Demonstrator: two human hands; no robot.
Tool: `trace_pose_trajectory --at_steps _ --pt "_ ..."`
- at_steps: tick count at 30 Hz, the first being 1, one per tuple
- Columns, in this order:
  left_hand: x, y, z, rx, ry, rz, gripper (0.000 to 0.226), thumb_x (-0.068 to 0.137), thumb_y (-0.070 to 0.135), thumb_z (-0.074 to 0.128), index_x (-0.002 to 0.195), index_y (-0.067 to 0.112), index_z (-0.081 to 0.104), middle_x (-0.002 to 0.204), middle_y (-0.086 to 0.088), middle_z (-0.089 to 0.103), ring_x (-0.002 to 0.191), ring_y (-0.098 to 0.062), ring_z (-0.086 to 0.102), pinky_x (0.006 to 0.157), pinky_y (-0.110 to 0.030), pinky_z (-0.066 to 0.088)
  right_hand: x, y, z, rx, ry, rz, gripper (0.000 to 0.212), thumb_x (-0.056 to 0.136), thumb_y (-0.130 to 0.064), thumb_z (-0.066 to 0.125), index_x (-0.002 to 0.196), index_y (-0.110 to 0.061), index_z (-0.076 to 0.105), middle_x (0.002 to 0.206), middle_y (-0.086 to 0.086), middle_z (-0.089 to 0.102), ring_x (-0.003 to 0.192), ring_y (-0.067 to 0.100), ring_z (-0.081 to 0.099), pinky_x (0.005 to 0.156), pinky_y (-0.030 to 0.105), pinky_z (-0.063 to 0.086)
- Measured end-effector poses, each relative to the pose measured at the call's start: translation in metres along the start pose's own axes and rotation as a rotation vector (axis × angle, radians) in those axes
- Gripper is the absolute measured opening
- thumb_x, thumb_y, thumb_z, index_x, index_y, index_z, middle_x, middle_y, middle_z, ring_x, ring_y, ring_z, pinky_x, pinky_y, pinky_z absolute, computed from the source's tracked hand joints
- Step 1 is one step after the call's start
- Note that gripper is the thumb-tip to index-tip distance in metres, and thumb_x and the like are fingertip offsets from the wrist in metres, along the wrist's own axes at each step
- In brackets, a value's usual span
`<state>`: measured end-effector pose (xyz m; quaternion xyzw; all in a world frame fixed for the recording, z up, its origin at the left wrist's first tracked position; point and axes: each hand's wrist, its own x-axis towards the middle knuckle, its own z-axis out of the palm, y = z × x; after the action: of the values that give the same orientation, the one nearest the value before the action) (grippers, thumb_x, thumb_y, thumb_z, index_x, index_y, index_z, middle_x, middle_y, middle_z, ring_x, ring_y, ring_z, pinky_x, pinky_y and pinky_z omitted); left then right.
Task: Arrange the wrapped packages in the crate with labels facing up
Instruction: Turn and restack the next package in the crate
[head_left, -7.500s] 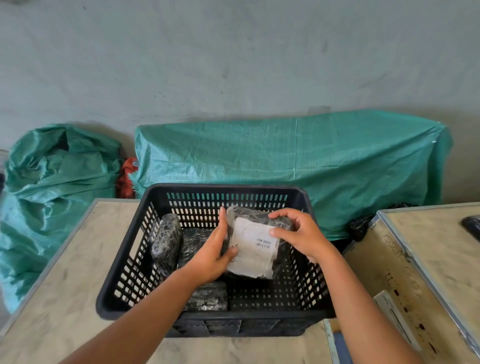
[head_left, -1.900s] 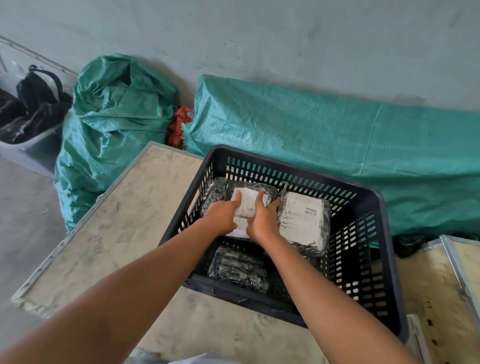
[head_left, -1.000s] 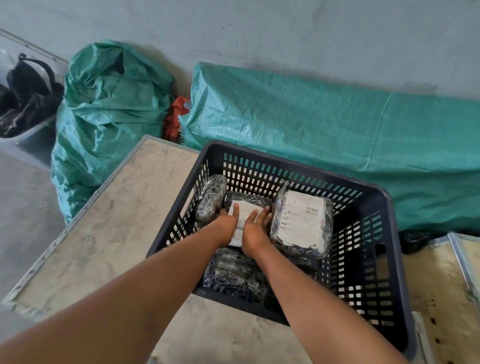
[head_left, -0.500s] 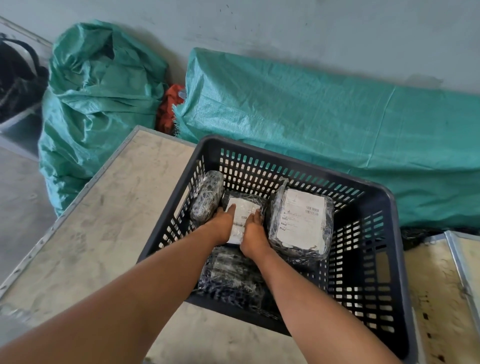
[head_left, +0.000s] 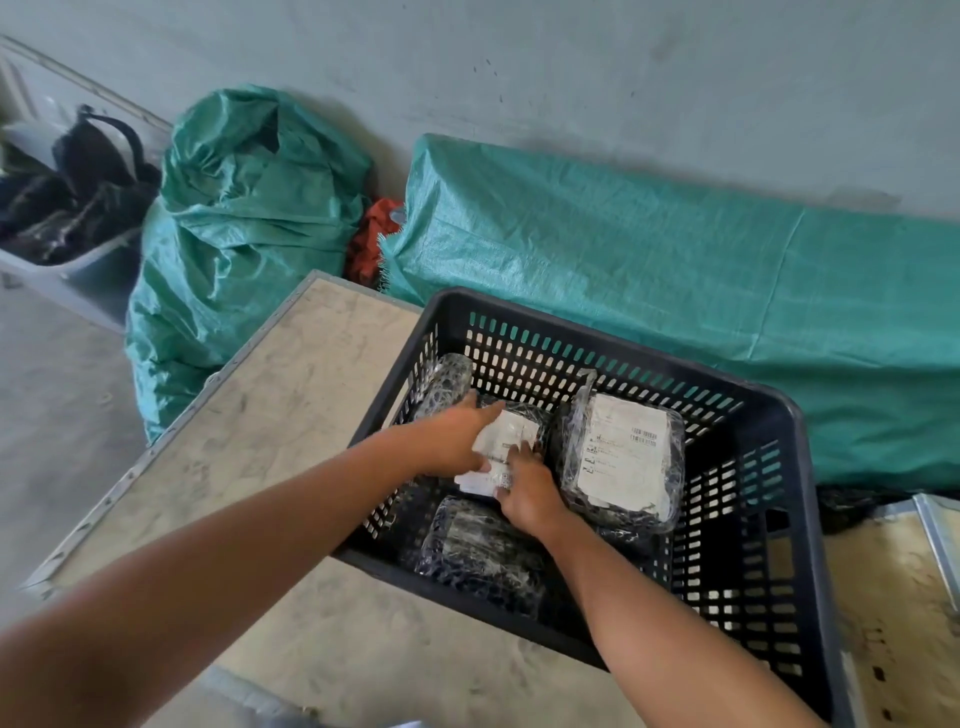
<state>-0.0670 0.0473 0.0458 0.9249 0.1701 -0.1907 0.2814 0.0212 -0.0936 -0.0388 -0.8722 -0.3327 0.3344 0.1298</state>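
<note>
A black slotted crate stands on a pale crate top. Both hands are inside it on a small wrapped package with its white label up. My left hand lies on the package's left side, my right hand presses its near edge. To the right lies a bigger package, label up. A dark package without a visible label lies near the front wall. Another dark package stands on edge against the left wall.
The pale wooden top with a metal rim extends left of the crate. A second wooden box sits at the right. Green tarp bundles line the grey wall behind. A grey tub with dark bags is at far left.
The large labelled package was set down label up at the crate's right. Both hands then moved to the small labelled package and keep pressing it; the left hand has slid further over it.
</note>
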Motion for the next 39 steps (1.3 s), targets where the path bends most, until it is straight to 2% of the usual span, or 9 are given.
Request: trace_pose_trajectory --at_steps 5,9,11,14,19,23,29,34,39 --pt "-0.073 -0.018 -0.034 -0.388 0.379 0.205 0.057 0.094 0.028 0.072 0.146 0.036 0.052 0.149 0.005 0.056 0.128 -0.009 0.059 0.103 -0.031 0.053 -0.005 -0.013 -0.012 0.299 0.095 -0.095 0.057 0.103 -0.021 0.064 0.155 -0.012 0.043 0.158 0.01 0.046 0.143 0.028 0.046 0.114 0.033 0.036" --pt "-0.1 -0.046 -0.036 -0.134 0.712 0.212 0.055 0.093 0.021 0.072 0.145 0.027 0.056 0.152 -0.005 0.051 0.134 -0.022 0.053 0.112 -0.03 0.04 0.005 -0.049 -0.014 0.38 0.072 -0.145 0.069 0.103 -0.029 0.061 0.161 -0.036 0.024 0.16 0.009 0.043 0.143 0.028 0.046 0.111 0.041 0.041" --pt "-0.104 -0.054 -0.027 -0.143 0.629 0.016 0.074 0.093 0.032 0.072 0.158 0.031 0.036 0.163 -0.014 0.033 0.148 -0.035 0.033 0.119 -0.05 0.032 0.007 -0.065 -0.01 0.413 0.029 -0.208 0.078 0.102 -0.033 0.063 0.161 -0.046 0.013 0.16 0.007 0.043 0.143 0.026 0.046 0.113 0.041 0.041" --pt "-0.105 -0.058 -0.008 -0.285 0.421 -0.085 0.091 0.097 0.031 0.067 0.163 0.04 0.006 0.165 -0.014 0.029 0.15 -0.032 0.031 0.119 -0.042 0.031 0.011 -0.078 0.0 0.441 0.007 -0.271 0.08 0.098 -0.043 0.067 0.161 -0.044 0.019 0.154 0.005 0.051 0.138 0.022 0.052 0.111 0.034 0.043" --pt "-0.096 -0.063 -0.006 -0.295 0.394 -0.075 0.093 0.099 0.022 0.06 0.157 0.053 -0.006 0.123 -0.005 0.072 0.067 -0.003 0.059 0.054 -0.005 0.042 0.016 -0.084 0.015 0.417 0.175 -0.207 0.083 0.081 -0.05 0.083 0.145 -0.027 0.035 0.124 0.004 0.067 0.102 0.015 0.066 0.079 0.012 0.048" --pt "-0.098 -0.063 -0.007 -0.381 0.364 -0.06 0.096 0.094 0.007 0.052 0.158 0.052 -0.003 0.091 0.005 0.067 0.055 0.003 0.055 0.052 -0.002 0.04 0.02 -0.089 0.027 0.448 0.324 -0.165 0.072 0.079 -0.036 0.087 0.135 -0.028 0.042 0.1 -0.004 0.064 0.074 -0.001 0.061 0.056 -0.002 0.041" --pt "-0.094 -0.066 -0.007 -0.431 0.337 -0.039 0.101 0.088 0.002 0.049 0.158 0.051 -0.005 0.071 0.008 0.059 0.054 0.0 0.061 0.043 -0.01 0.041 0.021 -0.085 0.025 0.476 0.386 -0.153 0.07 0.082 -0.035 0.082 0.143 -0.029 0.047 0.101 -0.008 0.067 0.073 -0.014 0.061 0.061 -0.001 0.043" --pt "-0.094 -0.062 -0.009 -0.377 0.343 -0.084 0.103 0.087 0.002 0.049 0.156 0.055 -0.007 0.105 -0.008 0.072 0.068 -0.009 0.062 0.048 -0.012 0.043 0.008 -0.075 0.007 0.6 0.434 -0.206 0.066 0.089 -0.029 0.077 0.15 -0.023 0.05 0.109 -0.03 0.057 0.087 -0.025 0.06 0.068 0.001 0.048" --pt "-0.098 -0.06 -0.006 -0.414 0.403 -0.111 0.097 0.092 -0.001 0.047 0.156 0.059 0.005 0.099 -0.004 0.069 0.06 -0.01 0.063 0.044 -0.016 0.044 -0.019 -0.057 -0.028 0.594 0.403 -0.255 0.056 0.093 -0.03 0.068 0.145 -0.044 0.052 0.133 -0.02 0.058 0.103 0.015 0.07 0.072 0.012 0.057"
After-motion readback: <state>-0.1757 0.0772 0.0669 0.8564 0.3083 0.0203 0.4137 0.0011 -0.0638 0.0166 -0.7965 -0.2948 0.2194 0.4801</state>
